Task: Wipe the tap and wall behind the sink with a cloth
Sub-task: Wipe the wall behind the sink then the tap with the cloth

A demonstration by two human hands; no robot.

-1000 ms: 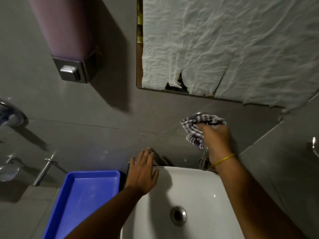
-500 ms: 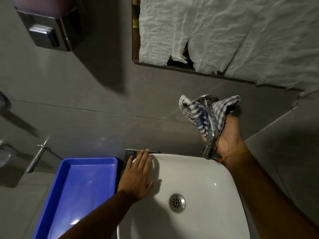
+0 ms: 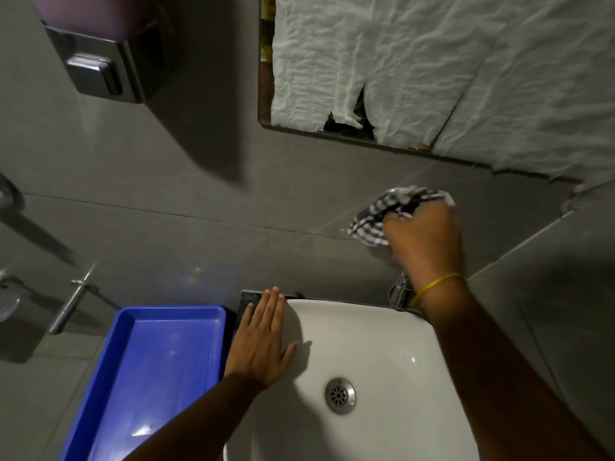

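Note:
My right hand (image 3: 424,241) is closed on a checked black-and-white cloth (image 3: 382,214) and holds it over the upper part of the chrome tap. Only the tap's lower end (image 3: 401,292) shows below my wrist, at the back right corner of the white sink (image 3: 382,344). The grey tiled wall (image 3: 206,194) rises behind the sink. My left hand (image 3: 264,341) lies flat, fingers together, on the sink's back left rim.
A blue plastic tray (image 3: 149,361) sits left of the sink. A soap dispenser (image 3: 96,71) hangs at the upper left. A mirror frame covered with crumpled white paper (image 3: 432,68) fills the upper right. Chrome fittings (image 3: 71,304) stick out at the left.
The right hand turned from gripping the tap from beneath, with the cloth draped around it, to closing over the top of the tap with the cloth bunched. My left hand stayed on the rim.

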